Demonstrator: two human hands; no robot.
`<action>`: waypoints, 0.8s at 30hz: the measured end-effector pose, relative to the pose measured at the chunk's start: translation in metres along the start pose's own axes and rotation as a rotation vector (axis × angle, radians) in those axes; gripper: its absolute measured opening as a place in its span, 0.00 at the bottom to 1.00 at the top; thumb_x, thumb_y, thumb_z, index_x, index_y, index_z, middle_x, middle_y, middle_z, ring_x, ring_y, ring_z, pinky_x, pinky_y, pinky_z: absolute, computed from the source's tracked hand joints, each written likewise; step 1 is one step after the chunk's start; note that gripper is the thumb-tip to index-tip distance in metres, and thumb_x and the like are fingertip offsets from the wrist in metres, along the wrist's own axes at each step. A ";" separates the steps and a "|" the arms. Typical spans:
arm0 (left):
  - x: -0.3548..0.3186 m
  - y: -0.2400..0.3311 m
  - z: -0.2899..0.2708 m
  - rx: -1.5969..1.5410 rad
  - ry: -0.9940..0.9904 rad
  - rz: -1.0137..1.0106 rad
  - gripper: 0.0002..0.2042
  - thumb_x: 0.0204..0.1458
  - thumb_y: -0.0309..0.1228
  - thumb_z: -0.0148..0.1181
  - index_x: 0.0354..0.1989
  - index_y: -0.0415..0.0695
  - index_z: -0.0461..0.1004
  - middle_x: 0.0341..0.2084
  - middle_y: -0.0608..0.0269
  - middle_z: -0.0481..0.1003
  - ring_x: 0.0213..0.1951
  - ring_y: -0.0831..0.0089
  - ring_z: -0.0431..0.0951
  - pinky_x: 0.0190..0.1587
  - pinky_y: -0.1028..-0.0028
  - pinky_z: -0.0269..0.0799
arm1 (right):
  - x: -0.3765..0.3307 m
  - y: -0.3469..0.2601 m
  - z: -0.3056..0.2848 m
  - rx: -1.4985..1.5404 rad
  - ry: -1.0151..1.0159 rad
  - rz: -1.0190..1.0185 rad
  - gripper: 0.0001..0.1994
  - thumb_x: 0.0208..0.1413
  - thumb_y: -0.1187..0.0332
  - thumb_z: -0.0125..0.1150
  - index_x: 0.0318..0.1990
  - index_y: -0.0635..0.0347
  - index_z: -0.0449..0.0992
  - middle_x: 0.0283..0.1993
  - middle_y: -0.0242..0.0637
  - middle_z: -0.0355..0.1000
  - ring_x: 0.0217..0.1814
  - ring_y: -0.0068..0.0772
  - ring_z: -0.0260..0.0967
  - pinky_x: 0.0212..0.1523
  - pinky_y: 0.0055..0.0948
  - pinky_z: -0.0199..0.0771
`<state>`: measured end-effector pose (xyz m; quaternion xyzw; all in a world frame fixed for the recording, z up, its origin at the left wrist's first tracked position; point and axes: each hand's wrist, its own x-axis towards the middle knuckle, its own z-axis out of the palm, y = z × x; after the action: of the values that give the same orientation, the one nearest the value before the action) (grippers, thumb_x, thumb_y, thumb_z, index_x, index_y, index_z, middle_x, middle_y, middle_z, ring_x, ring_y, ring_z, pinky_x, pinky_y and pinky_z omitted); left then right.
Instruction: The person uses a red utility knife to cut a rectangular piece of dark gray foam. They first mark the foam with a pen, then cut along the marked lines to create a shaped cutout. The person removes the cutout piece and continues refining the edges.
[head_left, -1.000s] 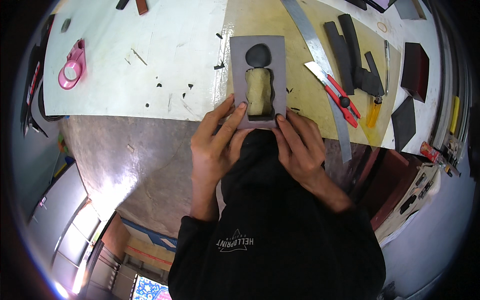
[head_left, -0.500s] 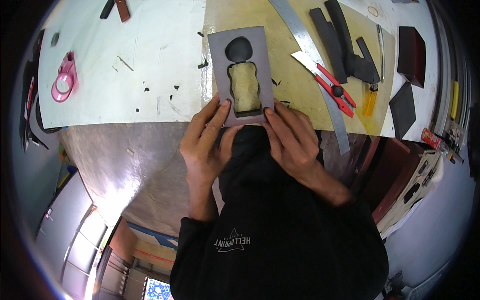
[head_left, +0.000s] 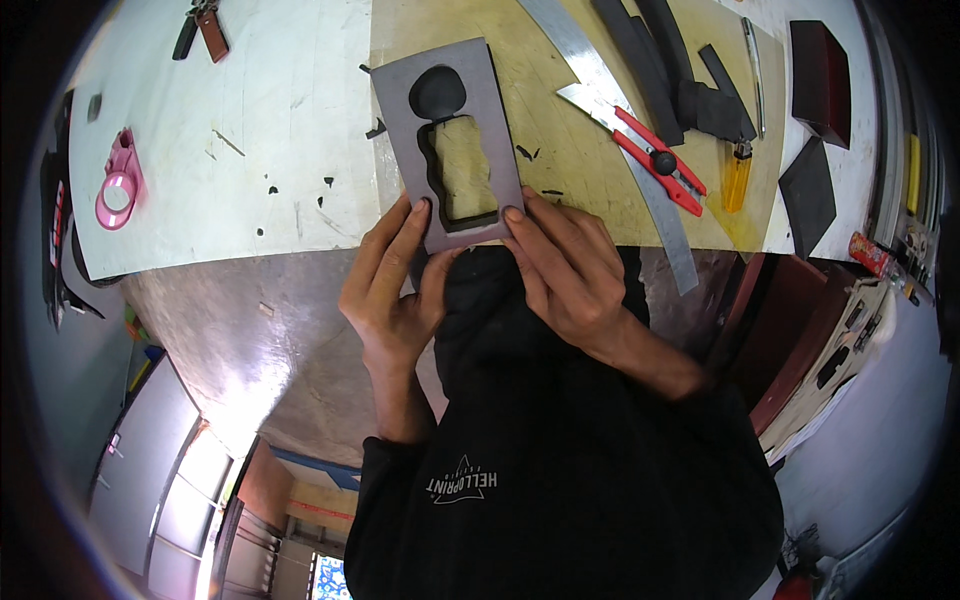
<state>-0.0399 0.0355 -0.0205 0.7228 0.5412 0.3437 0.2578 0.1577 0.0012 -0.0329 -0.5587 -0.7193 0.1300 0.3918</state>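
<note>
A grey rectangular foam block [head_left: 408,145] lies at the table's near edge, its far end tilted to the left. It has a rounded dark hollow near the far end and a long wavy-edged opening below, through which a yellowish surface shows. My left hand [head_left: 393,285] grips the near left corner, fingertips on top and thumb at the near edge. My right hand [head_left: 575,268] holds the near right corner in the same manner, a finger pressed on its face. Small black scraps [head_left: 527,153] lie beside the block.
Right of the block, a red cutter [head_left: 660,160] with its blade out lies across a steel ruler [head_left: 655,190]. Beyond are black foam strips [head_left: 665,60], a yellow lighter [head_left: 737,178] and a dark red box [head_left: 820,85]. A pink tape dispenser [head_left: 120,185] sits far left.
The whole view has shifted and turned slightly. The foam block is tilted a little more to the left, and more of its opening's left inner wall shows. Both hands keep their hold.
</note>
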 end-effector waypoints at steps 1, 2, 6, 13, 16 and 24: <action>0.001 0.000 -0.001 0.000 -0.004 0.001 0.27 0.43 0.19 0.77 0.57 0.38 0.80 0.53 0.42 0.80 0.54 0.55 0.83 0.53 0.65 0.81 | -0.002 0.002 0.002 0.006 0.000 -0.012 0.21 0.54 0.77 0.70 0.58 0.67 0.80 0.58 0.53 0.76 0.46 0.43 0.77 0.44 0.38 0.77; 0.001 0.000 -0.001 0.000 -0.008 0.003 0.27 0.44 0.19 0.77 0.57 0.38 0.80 0.53 0.42 0.80 0.54 0.55 0.83 0.53 0.66 0.81 | -0.003 0.003 0.003 0.002 0.005 -0.017 0.21 0.54 0.77 0.70 0.58 0.66 0.80 0.58 0.53 0.76 0.46 0.43 0.76 0.44 0.38 0.77; 0.000 -0.002 0.000 -0.009 -0.004 0.013 0.27 0.44 0.18 0.76 0.57 0.38 0.80 0.53 0.43 0.80 0.54 0.56 0.83 0.53 0.66 0.81 | -0.004 0.003 0.005 -0.002 0.024 -0.018 0.21 0.55 0.77 0.69 0.58 0.66 0.80 0.59 0.51 0.76 0.46 0.43 0.76 0.43 0.37 0.77; 0.003 0.001 0.002 -0.030 0.038 -0.005 0.25 0.42 0.18 0.76 0.53 0.40 0.82 0.51 0.44 0.81 0.51 0.53 0.84 0.51 0.65 0.82 | -0.001 0.001 0.003 -0.008 -0.001 -0.003 0.20 0.54 0.77 0.70 0.57 0.66 0.81 0.58 0.52 0.77 0.47 0.43 0.77 0.45 0.38 0.77; 0.005 0.003 0.002 -0.024 0.044 0.009 0.25 0.42 0.18 0.76 0.53 0.40 0.82 0.51 0.45 0.81 0.51 0.54 0.84 0.50 0.65 0.82 | 0.000 0.002 0.003 -0.024 0.014 -0.014 0.20 0.53 0.77 0.71 0.55 0.67 0.82 0.56 0.53 0.78 0.46 0.45 0.78 0.44 0.38 0.78; 0.005 0.000 0.002 -0.063 0.052 0.020 0.25 0.42 0.19 0.76 0.54 0.40 0.82 0.51 0.44 0.81 0.51 0.55 0.84 0.50 0.66 0.81 | 0.007 -0.002 0.004 -0.045 0.028 -0.019 0.17 0.50 0.79 0.74 0.50 0.71 0.82 0.50 0.55 0.80 0.45 0.47 0.81 0.43 0.37 0.81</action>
<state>-0.0372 0.0401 -0.0210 0.7107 0.5293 0.3817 0.2629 0.1530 0.0075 -0.0309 -0.5622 -0.7219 0.1025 0.3903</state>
